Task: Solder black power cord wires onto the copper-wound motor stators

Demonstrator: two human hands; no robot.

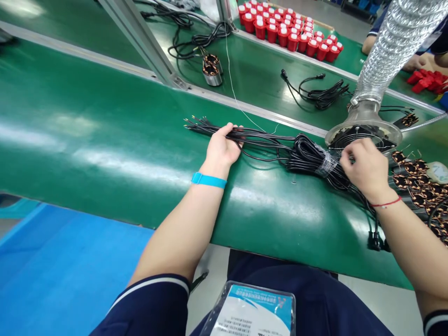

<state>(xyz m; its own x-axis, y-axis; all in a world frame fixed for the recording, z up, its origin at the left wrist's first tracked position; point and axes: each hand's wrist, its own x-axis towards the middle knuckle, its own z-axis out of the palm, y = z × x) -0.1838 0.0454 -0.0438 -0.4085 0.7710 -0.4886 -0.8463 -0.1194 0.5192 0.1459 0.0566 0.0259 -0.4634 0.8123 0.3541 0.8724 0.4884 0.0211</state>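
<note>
1. Left of scene: bare green belt (87, 140). Nothing lies on this stretch near the hands.
2. Stripped ends (191, 123) of the cable bundle (301, 156) fan out and point left and slightly far. This is the bundle's leftmost tip.
3. Left hand (222, 147), with a blue wrist strap (209, 180), lies palm down on the straight leads just right of those ends. Its fingers are curled over the far side and closed around the leads.
4. The bundle's long axis runs left to right across the belt, dropping toward the near edge at the right. The coiled bulk sits between the two hands.
5. A clear tape wrap (327, 163) bands the coil, right of centre.
6. Right hand (364, 168) touches the bundle at the tape's right edge and is the hand nearer the wrap. Its fingers are bent and the tips hidden, so I cannot tell whether it is pinching the tape.
7. Black plugs (376, 240) hang at the near edge, below the right wrist. They are the bundle's other end, pointing near-right.
8. Far right: an extraction hood (364, 130) just beyond the right hand, and copper-wound stators (416, 182) beside it.
</note>
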